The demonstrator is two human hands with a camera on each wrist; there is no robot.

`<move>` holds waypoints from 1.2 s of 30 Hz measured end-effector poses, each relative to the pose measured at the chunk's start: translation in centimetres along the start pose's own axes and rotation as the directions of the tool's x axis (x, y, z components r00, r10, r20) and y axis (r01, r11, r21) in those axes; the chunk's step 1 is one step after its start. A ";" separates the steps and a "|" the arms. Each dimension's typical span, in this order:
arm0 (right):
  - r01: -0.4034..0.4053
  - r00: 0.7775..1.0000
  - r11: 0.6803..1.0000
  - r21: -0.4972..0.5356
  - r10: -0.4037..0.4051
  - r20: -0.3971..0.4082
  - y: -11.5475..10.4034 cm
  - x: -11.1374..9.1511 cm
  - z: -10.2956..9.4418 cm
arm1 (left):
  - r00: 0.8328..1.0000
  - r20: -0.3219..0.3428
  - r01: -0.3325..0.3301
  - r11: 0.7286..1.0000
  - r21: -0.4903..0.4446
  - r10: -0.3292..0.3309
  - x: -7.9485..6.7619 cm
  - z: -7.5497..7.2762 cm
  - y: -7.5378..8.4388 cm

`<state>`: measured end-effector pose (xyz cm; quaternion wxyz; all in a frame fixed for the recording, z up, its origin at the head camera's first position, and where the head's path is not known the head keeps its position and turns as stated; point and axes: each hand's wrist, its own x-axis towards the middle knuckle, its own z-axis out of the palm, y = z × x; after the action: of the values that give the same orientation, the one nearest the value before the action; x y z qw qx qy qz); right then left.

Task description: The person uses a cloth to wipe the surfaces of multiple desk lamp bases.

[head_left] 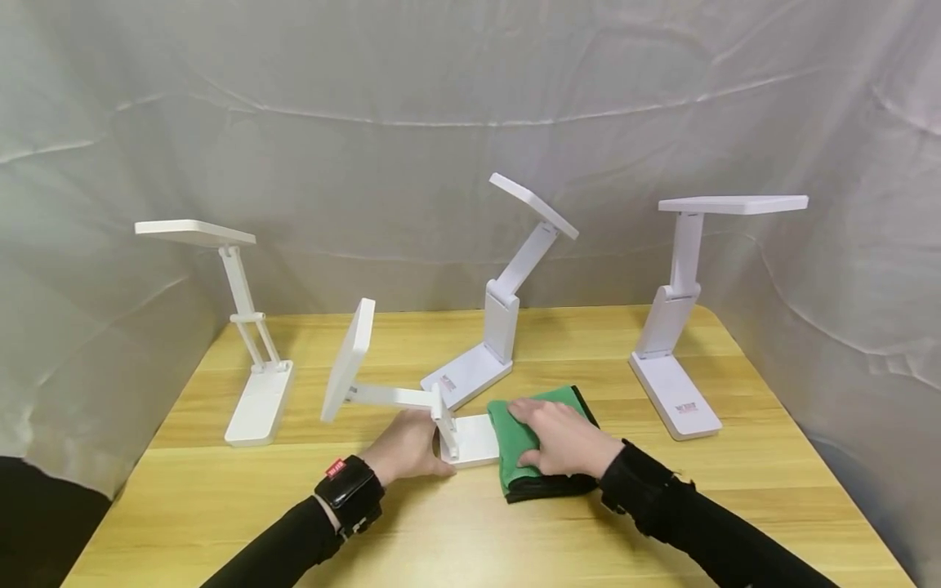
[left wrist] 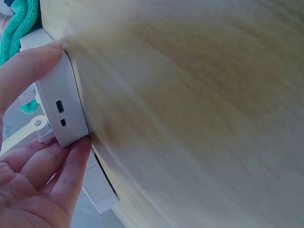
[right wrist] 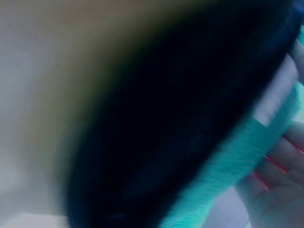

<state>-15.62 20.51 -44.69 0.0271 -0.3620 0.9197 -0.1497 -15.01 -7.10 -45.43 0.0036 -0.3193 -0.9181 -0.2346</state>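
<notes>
A white folding desk lamp (head_left: 473, 441) stands on the table with its head tilted steeply to the left. My left hand (head_left: 408, 447) grips the left end of its base, thumb on the near side and fingers on the far side. The left wrist view shows two small ports (left wrist: 60, 106) in that base end. Over the base's right end lies a folded green cloth (head_left: 515, 445) with a black underside. My right hand (head_left: 562, 437) holds this cloth from above, its thumb toward me. In the right wrist view the cloth's dark edge (right wrist: 156, 118) fills much of the picture, blurred.
Three similar white lamps stand around: one at the left (head_left: 257, 404), one behind the middle (head_left: 470, 376), one at the right (head_left: 676, 396). A grey fabric sheet (head_left: 412, 139) encloses the back and sides of the wooden table (head_left: 470, 539).
</notes>
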 end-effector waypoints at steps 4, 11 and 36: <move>-0.070 0.998 0.990 0.120 0.068 0.018 0.4 0.8 -0.5 | 1.000 -0.009 -0.012 1.000 0.006 0.012 0.0 0.0 0.0; -0.072 0.996 0.964 0.258 0.083 -0.034 1.3 0.9 -0.3 | 1.000 0.008 -0.027 1.000 -0.011 0.027 -0.1 -0.1 -0.3; 0.157 0.987 0.988 0.003 -0.157 -0.015 -0.4 -2.5 0.9 | 0.988 0.150 -0.023 0.995 -0.101 0.038 -0.2 -1.6 -1.3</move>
<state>-13.35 21.66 -45.61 0.0094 -0.4323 0.8881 -0.1559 -15.82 -8.77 -44.57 -0.0787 -0.3501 -0.8980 -0.2546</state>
